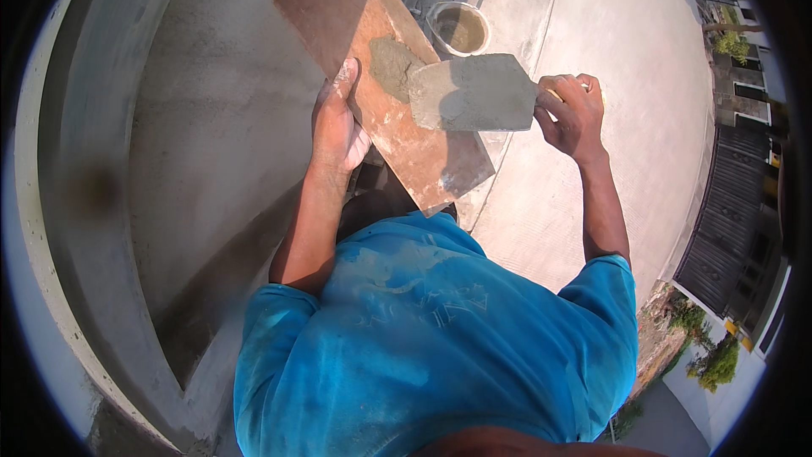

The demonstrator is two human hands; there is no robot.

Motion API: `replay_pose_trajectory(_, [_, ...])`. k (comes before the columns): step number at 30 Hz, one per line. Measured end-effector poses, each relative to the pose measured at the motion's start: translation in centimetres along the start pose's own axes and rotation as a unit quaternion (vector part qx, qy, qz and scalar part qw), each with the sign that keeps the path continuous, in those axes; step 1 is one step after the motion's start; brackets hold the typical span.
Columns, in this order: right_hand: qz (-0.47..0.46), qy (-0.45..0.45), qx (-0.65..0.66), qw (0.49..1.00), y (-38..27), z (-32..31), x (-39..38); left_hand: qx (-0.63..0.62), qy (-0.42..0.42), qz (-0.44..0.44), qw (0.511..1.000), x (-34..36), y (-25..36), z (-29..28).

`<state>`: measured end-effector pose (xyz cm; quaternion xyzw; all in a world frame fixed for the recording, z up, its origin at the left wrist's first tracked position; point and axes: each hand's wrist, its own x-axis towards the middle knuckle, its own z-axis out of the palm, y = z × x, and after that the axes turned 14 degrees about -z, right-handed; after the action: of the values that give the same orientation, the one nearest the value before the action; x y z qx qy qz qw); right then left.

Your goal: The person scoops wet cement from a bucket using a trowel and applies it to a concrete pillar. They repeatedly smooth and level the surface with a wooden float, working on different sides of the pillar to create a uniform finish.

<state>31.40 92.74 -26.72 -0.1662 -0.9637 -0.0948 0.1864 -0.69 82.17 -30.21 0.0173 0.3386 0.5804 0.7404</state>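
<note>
Grey mortar (392, 65) lay in a small heap on the brown board (381, 76), just beyond the left thumb and touching the blade edge of the trowel (474, 93); the left hand (338, 127) clasped the board's near edge, fingers hidden beneath it; the right hand (573, 114) was closed round the trowel's handle, the blade reaching leftward from it over the board. Scooping well probably called for a level board and a flat blade slid under the heap. A small bucket (458, 28) stood beyond the blade; plastered wall (211, 118) lay left of the left hand.
</note>
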Motion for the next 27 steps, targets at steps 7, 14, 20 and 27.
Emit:
replay_pose_trajectory(7, [-0.044, 0.010, 0.057, 0.997, 0.6, -1.4, -0.4, -0.004, -0.015, 0.037, 0.999, -0.5, 0.0, -0.2])
replay_pose_trajectory(14, [-0.067, 0.083, 0.028, 0.994, 3.0, 2.4, 1.9, 0.064, 0.003, 0.097, 0.993, -2.1, -0.2, 1.3])
replay_pose_trajectory(20, [-0.080, 0.150, 0.010, 0.985, 4.0, 1.3, 3.7, 0.040, 0.002, 0.135, 0.990, -2.5, -0.4, 0.5])
replay_pose_trajectory(27, [-0.146, 0.208, 0.041, 0.966, 1.7, -1.0, 8.9, -0.028, -0.036, 0.155, 0.987, -3.6, -0.9, -1.3])
